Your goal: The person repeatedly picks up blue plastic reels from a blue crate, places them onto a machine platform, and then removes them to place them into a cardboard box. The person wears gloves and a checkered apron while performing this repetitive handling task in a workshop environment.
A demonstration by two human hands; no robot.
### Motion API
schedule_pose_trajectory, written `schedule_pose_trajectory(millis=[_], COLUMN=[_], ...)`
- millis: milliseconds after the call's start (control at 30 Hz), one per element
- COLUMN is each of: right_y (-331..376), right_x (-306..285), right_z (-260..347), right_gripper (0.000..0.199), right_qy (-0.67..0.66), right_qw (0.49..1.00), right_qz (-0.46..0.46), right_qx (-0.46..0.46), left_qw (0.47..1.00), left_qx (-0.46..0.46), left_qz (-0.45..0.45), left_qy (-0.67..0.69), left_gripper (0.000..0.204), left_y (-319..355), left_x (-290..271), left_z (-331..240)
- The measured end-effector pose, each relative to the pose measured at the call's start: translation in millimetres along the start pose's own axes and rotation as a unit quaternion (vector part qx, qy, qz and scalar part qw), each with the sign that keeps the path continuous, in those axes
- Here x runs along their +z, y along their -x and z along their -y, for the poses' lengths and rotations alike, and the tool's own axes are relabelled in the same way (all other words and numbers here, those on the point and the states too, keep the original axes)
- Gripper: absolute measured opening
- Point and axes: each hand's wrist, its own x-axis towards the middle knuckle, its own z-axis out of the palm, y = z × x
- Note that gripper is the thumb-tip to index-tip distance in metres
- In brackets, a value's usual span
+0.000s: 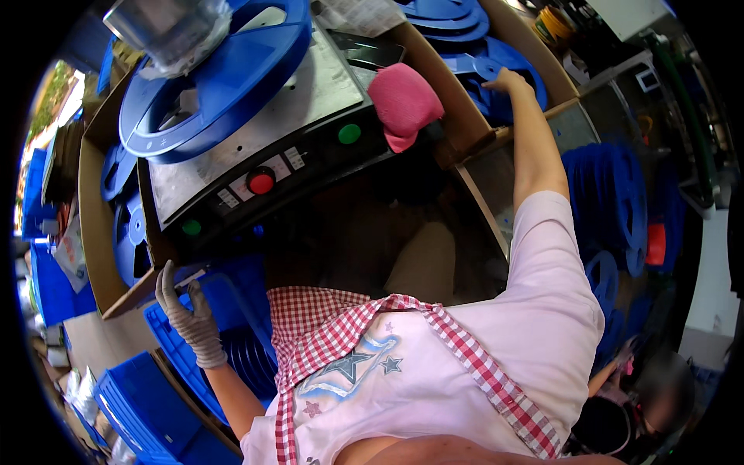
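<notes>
My right hand (508, 81), bare, reaches far right into a cardboard box and closes on a blue plastic reel (482, 66) near its hub; part of the fingers is hidden. My left hand (187, 322), in a pale glove, hangs over a blue crate (167, 329) with its fingers apart and nothing in them. Between the hands stands a machine with a metal top (325, 85). Another blue reel (209, 128) lies on it, beneath a shiny metal cylinder (167, 35). A red button (261, 181) and a green button (349, 134) sit on the machine's front.
A pink pad (404, 102) rests at the machine's right corner. The cardboard box (457, 101) at right and another box (97, 232) at left hold blue reels. More reels (612, 205) are stacked at far right. Another person (620, 411) is at lower right.
</notes>
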Motion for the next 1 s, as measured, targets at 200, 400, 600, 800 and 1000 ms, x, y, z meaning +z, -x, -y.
schedule_pose_trajectory(millis=[200, 400, 600, 800, 1000], right_y=[19, 61, 111, 317, 377], right_x=[10, -54, -35, 19, 90], right_z=[10, -5, -110, -42, -13], right_gripper=[0.08, 0.078, 0.063, 0.049, 0.047], right_qy=[0.048, 0.12, -0.186, -0.677, -0.802], right_qw=[0.994, 0.989, 0.949, 0.687, 0.551], right_qz=[-0.066, -0.079, -0.227, -0.162, -0.096], right_qx=[0.08, 0.033, -0.116, -0.208, -0.21], left_qw=[0.997, 0.974, 0.931, 0.9, 0.894], left_qx=[0.07, 0.222, 0.335, 0.387, 0.403], left_qz=[0.015, 0.022, -0.001, -0.002, 0.059], left_qy=[0.012, -0.031, -0.143, -0.199, -0.184], left_gripper=[0.041, 0.042, 0.051, 0.043, 0.031], left_y=[-32, -97, -161, -194, -204], left_x=[-7, -5, 36, 73, 90], left_z=[-20, -34, -19, 1, 1])
